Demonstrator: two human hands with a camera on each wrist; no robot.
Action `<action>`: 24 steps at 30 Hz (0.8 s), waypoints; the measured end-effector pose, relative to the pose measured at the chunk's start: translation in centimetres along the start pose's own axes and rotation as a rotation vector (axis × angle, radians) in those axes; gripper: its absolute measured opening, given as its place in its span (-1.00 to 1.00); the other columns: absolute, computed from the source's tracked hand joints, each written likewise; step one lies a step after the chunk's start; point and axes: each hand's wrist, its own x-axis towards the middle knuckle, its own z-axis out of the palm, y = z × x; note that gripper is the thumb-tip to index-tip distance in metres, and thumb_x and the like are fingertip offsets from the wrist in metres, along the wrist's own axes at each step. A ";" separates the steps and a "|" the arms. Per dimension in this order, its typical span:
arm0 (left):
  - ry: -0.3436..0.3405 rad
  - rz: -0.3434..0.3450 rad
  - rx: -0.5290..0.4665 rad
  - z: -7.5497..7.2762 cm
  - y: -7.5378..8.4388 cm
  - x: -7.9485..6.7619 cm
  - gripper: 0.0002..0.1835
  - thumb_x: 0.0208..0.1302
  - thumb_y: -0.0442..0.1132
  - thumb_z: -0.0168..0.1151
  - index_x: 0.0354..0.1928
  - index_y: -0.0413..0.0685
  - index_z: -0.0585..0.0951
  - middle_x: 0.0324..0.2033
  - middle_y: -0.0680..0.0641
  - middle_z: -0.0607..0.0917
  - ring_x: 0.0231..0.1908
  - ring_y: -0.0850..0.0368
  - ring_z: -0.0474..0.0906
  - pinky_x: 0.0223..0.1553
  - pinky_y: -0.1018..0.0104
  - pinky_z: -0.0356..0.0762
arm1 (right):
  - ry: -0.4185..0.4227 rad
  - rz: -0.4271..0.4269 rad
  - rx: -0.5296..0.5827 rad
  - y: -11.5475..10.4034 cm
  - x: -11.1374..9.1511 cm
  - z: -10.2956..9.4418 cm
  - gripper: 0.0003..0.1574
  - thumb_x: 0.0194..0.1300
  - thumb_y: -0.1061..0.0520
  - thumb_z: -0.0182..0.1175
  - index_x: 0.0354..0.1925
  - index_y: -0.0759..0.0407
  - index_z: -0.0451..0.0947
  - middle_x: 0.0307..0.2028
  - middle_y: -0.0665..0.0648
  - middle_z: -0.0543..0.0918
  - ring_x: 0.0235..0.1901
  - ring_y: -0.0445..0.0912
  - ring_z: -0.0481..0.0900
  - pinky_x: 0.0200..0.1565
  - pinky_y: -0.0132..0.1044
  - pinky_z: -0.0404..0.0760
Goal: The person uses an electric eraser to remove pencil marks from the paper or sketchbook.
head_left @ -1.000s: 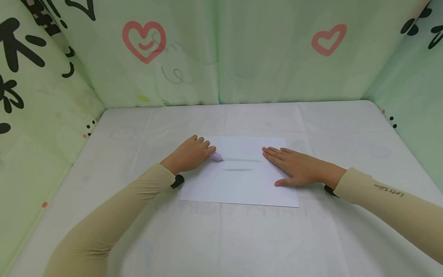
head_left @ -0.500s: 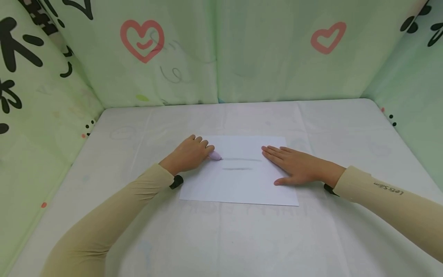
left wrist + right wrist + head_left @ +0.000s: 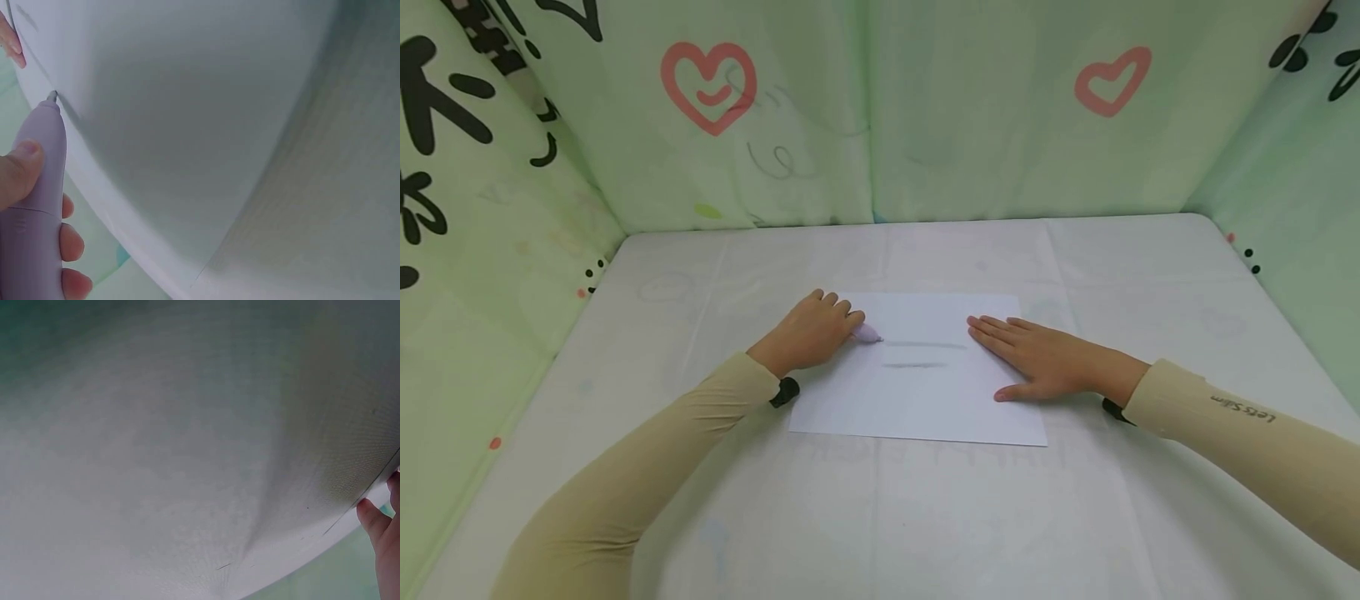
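Lilac pen in the left hand: on my feed I see thumb and fingers curled round its barrel, the tip out beyond them over the left part of the white paper on the tabletop. Its long axis runs roughly along the tabletop's far edge, tip aimed toward the paper's right edge, where the right hand rests flat, fingers straight.

The pen is lilac, the paper white with grey streaks, the desk around it white, the sleeves beside it beige, the curtain beyond it pale green with red hearts.
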 end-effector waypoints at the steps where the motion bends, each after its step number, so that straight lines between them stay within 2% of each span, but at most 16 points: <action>1: 0.000 0.004 0.001 0.0 0.0 0.0 -0.89 0.31 -0.18 0.13 -0.24 -0.06 0.50 -0.47 -0.05 0.60 -0.48 0.06 0.47 -0.36 0.27 0.39 | -0.001 -0.001 0.000 0.0 0.0 0.0 0.13 0.24 -0.38 0.04 0.45 0.25 -0.12 0.49 0.18 -0.08 0.46 0.09 -0.06 0.39 0.04 0.01; 9: 0.023 0.013 -0.014 0.1 -0.1 -0.2 -0.87 0.28 -0.15 0.16 -0.26 -0.05 0.50 -0.48 -0.05 0.60 -0.49 0.06 0.47 -0.37 0.27 0.37 | -0.004 0.002 -0.006 0.0 0.0 -0.1 0.14 0.24 -0.38 0.04 0.45 0.25 -0.12 0.49 0.18 -0.07 0.46 0.09 -0.06 0.39 0.04 0.01; 15: 0.008 0.021 -0.021 -0.1 -0.1 -0.1 -0.87 0.28 -0.16 0.17 -0.26 -0.04 0.50 -0.47 -0.03 0.60 -0.48 0.07 0.46 -0.36 0.28 0.37 | 0.002 0.001 0.000 0.0 0.0 0.0 0.14 0.23 -0.40 0.03 0.45 0.24 -0.12 0.49 0.17 -0.08 0.47 0.08 -0.06 0.39 0.03 0.01; 24: 0.018 0.008 0.035 0.2 -0.1 -0.4 -0.76 0.31 -0.05 0.13 -0.25 -0.08 0.45 -0.51 -0.06 0.53 -0.50 0.06 0.45 -0.37 0.26 0.38 | 0.008 0.000 0.009 0.0 0.0 0.0 0.14 0.24 -0.39 0.04 0.45 0.24 -0.12 0.49 0.17 -0.07 0.46 0.08 -0.05 0.39 0.03 0.01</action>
